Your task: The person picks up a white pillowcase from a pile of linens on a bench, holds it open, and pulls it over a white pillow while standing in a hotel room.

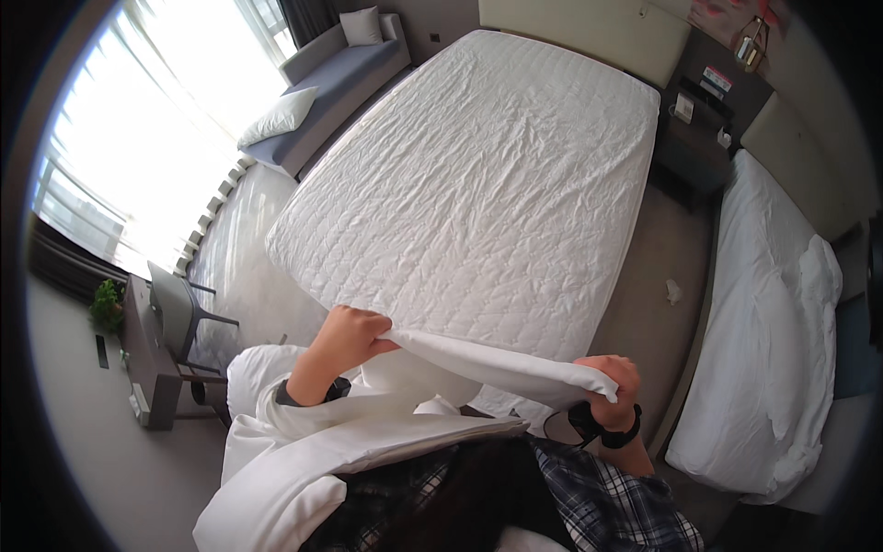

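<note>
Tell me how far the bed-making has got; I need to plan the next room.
Done: the quilted mattress pad lies spread over the big bed. In hand: the left hand and right hand both grip the edge of a white sheet, the rest bundled against the person. Left: the sheet is not yet spread; a pillow waits on the sofa.

hotel bedroom | two beds (478,175) (773,340) (white linen) | sofa (340,74)

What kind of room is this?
Most likely a hotel bedroom. There are two beds: a big one with a bare quilted mattress and a second bed beside it, a nightstand between them, and a sofa by the window.
</note>
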Demonstrator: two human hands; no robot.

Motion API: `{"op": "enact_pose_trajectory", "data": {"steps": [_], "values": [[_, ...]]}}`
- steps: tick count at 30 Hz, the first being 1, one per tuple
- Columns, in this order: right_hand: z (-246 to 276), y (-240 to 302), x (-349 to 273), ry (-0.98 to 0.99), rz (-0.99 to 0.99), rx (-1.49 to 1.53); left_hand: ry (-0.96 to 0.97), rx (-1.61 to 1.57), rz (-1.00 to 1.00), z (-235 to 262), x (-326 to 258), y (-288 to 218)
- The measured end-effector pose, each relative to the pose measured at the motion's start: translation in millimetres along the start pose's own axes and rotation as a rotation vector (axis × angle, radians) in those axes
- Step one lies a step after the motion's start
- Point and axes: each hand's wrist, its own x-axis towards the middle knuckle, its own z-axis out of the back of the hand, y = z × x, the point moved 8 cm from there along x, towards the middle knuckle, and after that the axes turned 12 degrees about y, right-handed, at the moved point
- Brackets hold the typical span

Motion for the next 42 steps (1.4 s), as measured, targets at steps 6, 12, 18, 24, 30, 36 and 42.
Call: {"op": "enact_pose_trajectory", "data": {"steps": [6, 12, 18, 24, 30, 36, 42], "values": [[-67.4, -12.7, 51.7, -0.203, -0.108, 0.244, 0.052, 0.019, -0.016, 37.7, -35.6, 84.6], [-68.9, -120.9, 109.1, -0.403, -0.579, -0.279, -0.101, -0.028, 0.085, 95.9, -19.8, 169.5], [-189.8, 0.4, 176.5, 0.487, 0.059, -0.18, -0.162, -0.155, 0.17, 125.4, 14.2, 216.6], [-292.8, 128.9, 152.2, 0.697, 0.665, -0.132, -0.198, -0.335, 0.165, 113.9, 33.1, 204.0], [-204.1, 96.3, 156.1, 0.363, 0.58, -0.097, -0.131, -0.208, 0.228, 73.4, 17.2, 184.1], [-86.8, 98.1, 155.5, 0.207, 0.606, -0.448, 0.036, -0.422, 0.344, 14.8, -12.7, 192.8], [-0.7, 41.3, 189.5, -0.089, 0.079, -0.254, 0.056, -0.402, 0.292, 10.5, -21.6, 216.9]]}}
